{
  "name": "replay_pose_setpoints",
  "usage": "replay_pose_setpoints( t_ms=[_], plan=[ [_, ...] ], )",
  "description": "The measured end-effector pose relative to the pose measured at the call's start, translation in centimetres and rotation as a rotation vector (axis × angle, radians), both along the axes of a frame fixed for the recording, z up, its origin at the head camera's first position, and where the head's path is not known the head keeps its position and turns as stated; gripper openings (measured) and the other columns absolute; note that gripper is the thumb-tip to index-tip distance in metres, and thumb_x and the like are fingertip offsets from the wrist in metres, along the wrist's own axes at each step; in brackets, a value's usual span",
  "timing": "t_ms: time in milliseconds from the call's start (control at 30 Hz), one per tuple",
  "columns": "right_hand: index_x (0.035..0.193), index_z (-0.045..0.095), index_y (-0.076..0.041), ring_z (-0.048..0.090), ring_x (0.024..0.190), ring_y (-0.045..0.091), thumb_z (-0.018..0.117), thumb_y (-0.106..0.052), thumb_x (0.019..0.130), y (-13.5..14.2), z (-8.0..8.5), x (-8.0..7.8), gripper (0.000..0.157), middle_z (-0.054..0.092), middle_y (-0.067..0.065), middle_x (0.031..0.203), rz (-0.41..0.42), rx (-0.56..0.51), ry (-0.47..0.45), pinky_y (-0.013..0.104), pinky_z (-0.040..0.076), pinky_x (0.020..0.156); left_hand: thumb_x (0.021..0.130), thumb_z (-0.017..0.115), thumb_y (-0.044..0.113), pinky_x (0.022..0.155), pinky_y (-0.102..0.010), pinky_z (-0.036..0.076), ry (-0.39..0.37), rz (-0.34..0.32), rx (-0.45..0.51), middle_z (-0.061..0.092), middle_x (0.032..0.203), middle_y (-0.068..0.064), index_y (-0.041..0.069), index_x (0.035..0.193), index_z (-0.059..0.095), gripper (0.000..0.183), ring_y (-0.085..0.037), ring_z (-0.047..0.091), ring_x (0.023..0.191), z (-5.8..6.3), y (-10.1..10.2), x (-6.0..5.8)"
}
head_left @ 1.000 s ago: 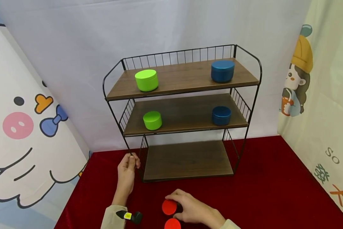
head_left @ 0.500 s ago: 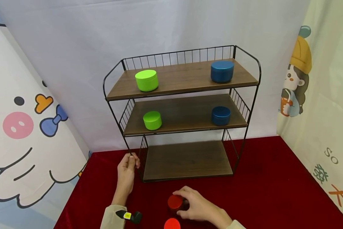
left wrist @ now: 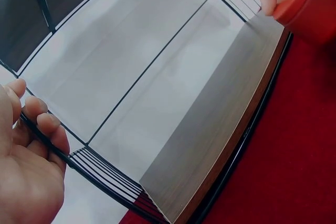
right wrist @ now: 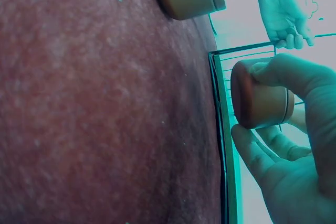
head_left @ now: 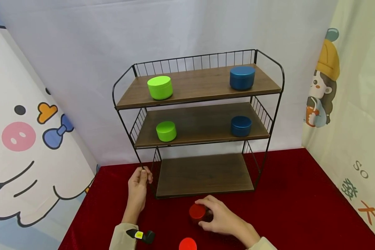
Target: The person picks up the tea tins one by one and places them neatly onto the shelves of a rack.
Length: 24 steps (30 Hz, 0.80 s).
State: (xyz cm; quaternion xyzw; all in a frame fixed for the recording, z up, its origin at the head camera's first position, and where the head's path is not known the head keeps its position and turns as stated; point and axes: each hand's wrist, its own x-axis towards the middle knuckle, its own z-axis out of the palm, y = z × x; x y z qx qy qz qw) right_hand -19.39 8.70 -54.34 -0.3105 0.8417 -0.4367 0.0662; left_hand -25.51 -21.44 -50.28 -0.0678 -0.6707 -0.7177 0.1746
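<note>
My right hand point(head_left: 221, 218) holds a round red tin point(head_left: 197, 212) between thumb and fingers, just in front of the bottom shelf point(head_left: 206, 173). In the right wrist view the tin point(right wrist: 265, 98) appears brownish under a colour cast, pinched on its sides. My left hand point(head_left: 138, 185) grips the black metal post at the rack's left front; fingers point(left wrist: 50, 124) curl round it in the left wrist view. A second red tin point(head_left: 188, 244) stands at the lower edge of the head view, nearer to me.
Two green tins, an upper one point(head_left: 160, 88) and a lower one point(head_left: 166, 131), stand at the left on the top and middle shelves. Opposite them at the right are two blue tins point(head_left: 242, 78) point(head_left: 241, 126). Red cloth point(head_left: 293, 201) covers the table; white curtain point(head_left: 187, 31) hangs behind.
My right hand has carried the red tin up and to the right in the head view, away from the second red tin and closer to the rack. The left hand has stayed on the post.
</note>
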Motion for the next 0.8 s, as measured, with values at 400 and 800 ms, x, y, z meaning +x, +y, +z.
replay_pose_setpoints(
  t_ms=[400, 800],
  plan=[
    [0.143, 0.056, -0.005, 0.064, 0.104, 0.007, 0.078, -0.016, 0.089, 0.8, 0.6, -0.6, 0.06, 0.062, 0.006, 0.134, -0.009, -0.017, -0.001, 0.024, 0.056, 0.085, 0.111, 0.04, 0.019, 0.073, -0.025, 0.046, -0.001, 0.003, -0.002, 0.05, 0.08, -0.004, -0.015, 0.104, 0.048, 0.035, -0.013, 0.051, 0.077, 0.0, 0.0, 0.0],
    [0.142, 0.056, -0.005, 0.066, 0.105, 0.012, 0.078, -0.013, 0.09, 2.0, 0.8, -1.4, 0.057, 0.064, 0.008, 0.134, -0.031, -0.043, 0.058, 0.027, 0.057, 0.085, 0.111, 0.04, 0.019, 0.074, -0.025, 0.046, -0.003, 0.003, 0.002, 0.05, 0.08, -0.004, -0.015, 0.104, 0.048, 0.035, -0.013, 0.05, 0.076, 0.1, 0.1, 0.0]
  ],
)
